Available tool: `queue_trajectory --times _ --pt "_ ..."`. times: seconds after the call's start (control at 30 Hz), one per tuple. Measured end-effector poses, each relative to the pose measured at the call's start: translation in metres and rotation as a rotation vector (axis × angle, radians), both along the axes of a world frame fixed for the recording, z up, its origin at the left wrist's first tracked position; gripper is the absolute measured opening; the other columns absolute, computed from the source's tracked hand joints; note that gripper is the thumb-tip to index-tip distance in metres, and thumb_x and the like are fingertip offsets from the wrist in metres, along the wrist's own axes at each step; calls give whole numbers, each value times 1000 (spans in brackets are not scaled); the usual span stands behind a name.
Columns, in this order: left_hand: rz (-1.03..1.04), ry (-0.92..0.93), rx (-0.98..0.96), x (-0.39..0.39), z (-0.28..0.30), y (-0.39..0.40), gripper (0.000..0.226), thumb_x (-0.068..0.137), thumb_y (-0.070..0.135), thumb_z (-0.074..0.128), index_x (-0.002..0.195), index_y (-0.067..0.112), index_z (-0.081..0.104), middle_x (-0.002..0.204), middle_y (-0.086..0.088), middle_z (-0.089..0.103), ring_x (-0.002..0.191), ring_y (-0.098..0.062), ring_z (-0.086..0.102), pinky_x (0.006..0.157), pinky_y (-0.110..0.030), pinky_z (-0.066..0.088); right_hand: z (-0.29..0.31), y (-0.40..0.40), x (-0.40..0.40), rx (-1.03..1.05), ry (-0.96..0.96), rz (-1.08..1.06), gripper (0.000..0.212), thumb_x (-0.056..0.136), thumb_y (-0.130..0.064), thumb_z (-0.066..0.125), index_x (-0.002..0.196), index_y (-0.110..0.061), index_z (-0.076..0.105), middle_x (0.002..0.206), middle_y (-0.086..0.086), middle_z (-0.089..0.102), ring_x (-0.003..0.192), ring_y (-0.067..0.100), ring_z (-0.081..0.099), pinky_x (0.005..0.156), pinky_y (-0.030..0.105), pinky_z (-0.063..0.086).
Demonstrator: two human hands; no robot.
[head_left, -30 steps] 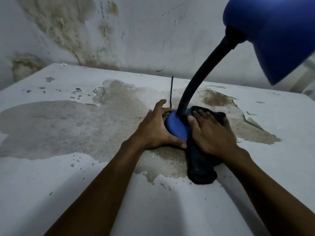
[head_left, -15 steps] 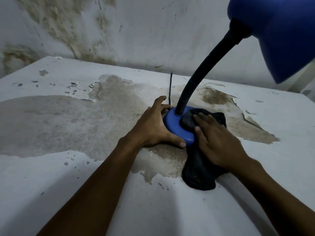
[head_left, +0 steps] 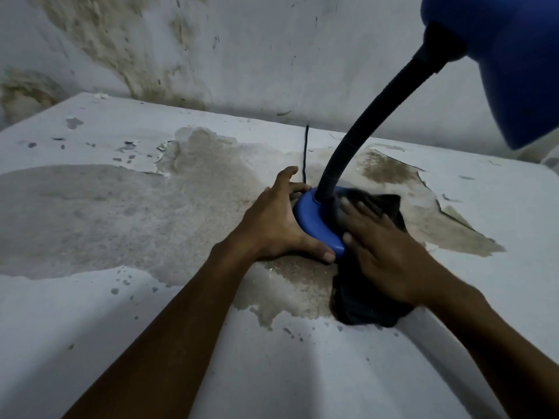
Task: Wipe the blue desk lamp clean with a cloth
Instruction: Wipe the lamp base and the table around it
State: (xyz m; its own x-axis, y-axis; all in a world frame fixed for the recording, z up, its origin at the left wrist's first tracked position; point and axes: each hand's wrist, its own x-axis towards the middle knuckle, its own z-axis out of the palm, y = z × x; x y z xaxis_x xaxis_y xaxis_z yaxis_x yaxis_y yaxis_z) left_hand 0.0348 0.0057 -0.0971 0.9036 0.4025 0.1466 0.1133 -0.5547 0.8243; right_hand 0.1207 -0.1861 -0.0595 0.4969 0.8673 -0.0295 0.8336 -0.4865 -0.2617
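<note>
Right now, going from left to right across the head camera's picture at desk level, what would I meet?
Bare worn patch of the tabletop → left hand → blue lamp base → right hand pressing the dark cloth → peeled paint patch.
</note>
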Motion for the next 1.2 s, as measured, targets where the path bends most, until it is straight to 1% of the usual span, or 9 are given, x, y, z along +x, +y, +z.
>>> queue_trajectory --times 0.1,0.23,0.43,0.6,0.73,0.8,1.0,1.1,1.2 --pt "-17 -6 2 0 -1 2 151 23 61 93 149 36 15 144 14 50 125 -2 49 99 -18 38 -1 -24 -27 26 5 -13 58 99 -45 17 156 -35 16 161 -21 6 151 2 -2 124 28 7" --pt "-17 -10 -17 0 -1 1 150 23 60 93 149 35 17 144 14 50 120 1 47 88 -6 31 -2 3 -7 -25 -69 -92 54 104 -36 25 157 -27 16 165 -7 11 153 14 5 123 45 16" --pt "-5 -9 -7 -1 0 0 152 20 63 91 150 33 18 144 13 50 124 -1 48 95 -16 36 3 54 44 35 78 -25 48 105 -22 28 153 -20 31 161 4 29 148 26 24 119 44 22" --pt "-2 -14 0 0 0 -1 153 21 61 93 151 33 16 143 14 50 125 -3 49 102 -23 39 -6 25 5 -11 -24 -124 54 106 -34 25 158 -27 12 167 -6 3 153 15 -2 124 45 7" --pt "-11 -25 -3 2 -3 1 141 34 48 95 151 33 17 140 16 51 120 3 49 99 -18 40 -7 -26 -38 98 33 20 51 105 -32 32 154 -37 18 161 -23 8 151 0 -2 124 30 5" --pt "-9 -29 0 2 -4 1 142 33 52 95 150 33 18 140 15 51 121 1 49 94 -15 38 -6 -38 -39 113 42 -8 51 104 -34 31 153 -42 19 159 -27 9 149 -6 -2 123 25 6" --pt "-8 -21 -28 0 -1 0 152 21 60 93 151 32 18 143 15 50 118 4 47 85 -4 31 -12 -8 -5 171 63 -247 52 105 -30 30 156 -22 22 166 -3 13 153 13 7 123 34 14" --pt "6 -14 -28 -2 1 -2 153 21 60 93 151 29 18 144 13 49 122 0 46 92 -12 35 -7 8 2 166 75 -347 53 106 -31 29 156 -16 22 166 3 14 152 19 15 120 38 22" --pt "12 -6 -34 -3 2 -4 154 20 60 93 151 30 18 145 13 49 124 -1 46 98 -20 36 -8 -3 -18 137 30 -360 53 106 -30 27 157 -16 20 166 3 12 152 19 16 121 40 20"
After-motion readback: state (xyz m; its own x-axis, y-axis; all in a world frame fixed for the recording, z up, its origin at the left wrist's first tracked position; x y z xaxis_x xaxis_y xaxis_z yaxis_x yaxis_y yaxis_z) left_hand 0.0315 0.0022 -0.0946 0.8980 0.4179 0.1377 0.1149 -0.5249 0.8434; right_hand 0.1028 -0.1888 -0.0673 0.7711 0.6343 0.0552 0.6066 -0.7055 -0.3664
